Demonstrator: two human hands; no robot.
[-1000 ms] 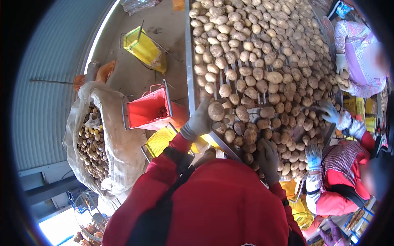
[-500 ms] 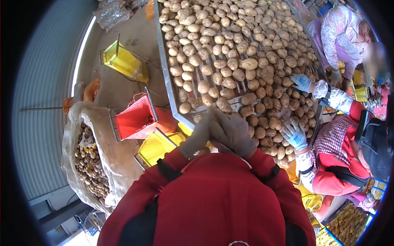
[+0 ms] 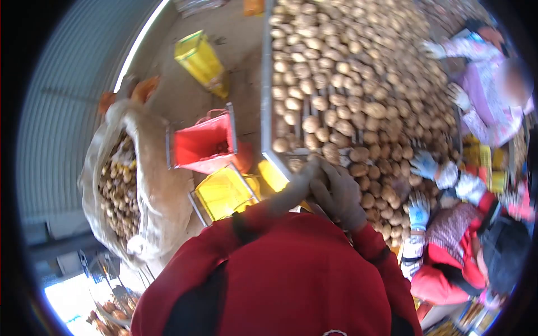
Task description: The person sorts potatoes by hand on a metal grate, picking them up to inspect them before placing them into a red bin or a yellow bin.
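Observation:
My left hand [image 3: 298, 182] and my right hand [image 3: 343, 196], both in greyish gloves, are pressed against each other in front of my chest at the near end of the sorting table [image 3: 267, 106]. The right fingers are bent in against the left hand, whose own fingers are mostly hidden and blurred. Whether anything sits between the hands is not visible. Just beyond them lie many potatoes [image 3: 330, 151], spread thickly over the table and its rollers.
Left of the table stand a red basket [image 3: 193, 148], a yellow basket [image 3: 221, 196] and another yellow basket [image 3: 202, 61]. A large white sack [image 3: 159, 190] holds potatoes. At right, a co-worker's blue-gloved hand [image 3: 418, 211] reaches to the potatoes; another person [image 3: 487, 106] works farther up.
My view has swung, so the table and baskets sit farther right. My hands stay together. The far person's hands have come onto the table edge.

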